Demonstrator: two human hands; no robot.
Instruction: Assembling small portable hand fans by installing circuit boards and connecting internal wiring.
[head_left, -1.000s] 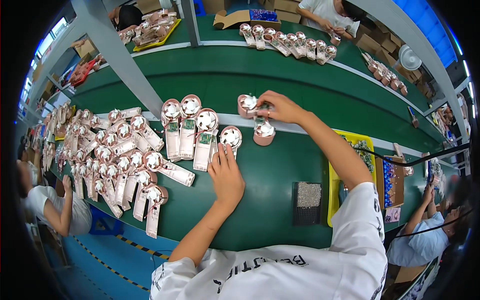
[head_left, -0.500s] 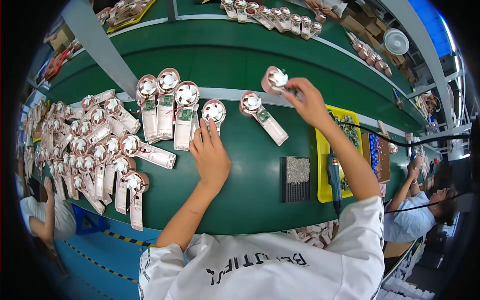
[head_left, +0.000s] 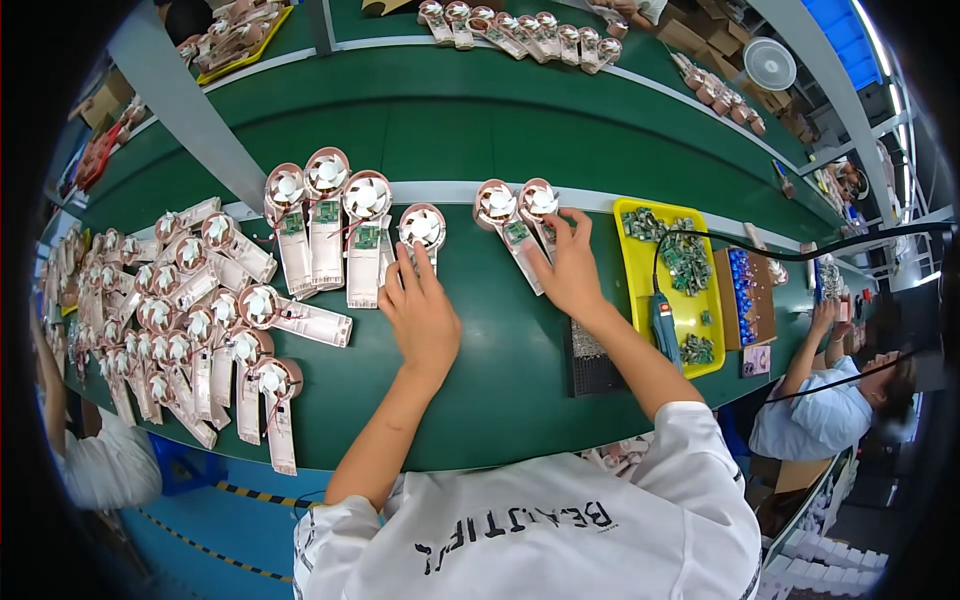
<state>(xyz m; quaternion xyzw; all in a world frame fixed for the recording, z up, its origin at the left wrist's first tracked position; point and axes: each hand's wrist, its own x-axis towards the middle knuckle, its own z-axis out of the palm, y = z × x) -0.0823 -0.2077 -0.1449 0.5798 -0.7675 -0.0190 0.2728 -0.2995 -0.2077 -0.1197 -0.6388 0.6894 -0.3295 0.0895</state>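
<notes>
My left hand (head_left: 421, 318) lies with fingers stretched over the handle of a handheld fan half (head_left: 422, 225), whose white blades show above the fingertips. The palm covers much of that handle. My right hand (head_left: 572, 268) has its fingers curled round the handle of another fan half (head_left: 539, 199), resting on the green bench. Close against its left side lies an opened fan half (head_left: 497, 203) with a green circuit board. Left of my left hand stand several fan halves (head_left: 367, 200) with white blades, pink casings and circuit boards.
Many fan halves (head_left: 200, 320) pile up on the left. At right, a yellow tray (head_left: 628, 270) holds circuit boards beside an electric screwdriver (head_left: 664, 328), a box of blue parts (head_left: 762, 295) and a black tray (head_left: 597, 378). A co-worker (head_left: 825, 400) sits at far right.
My right hand has brought its fan half down and toward me, onto the bench beside the opened one. My left hand has stayed on its fan half.
</notes>
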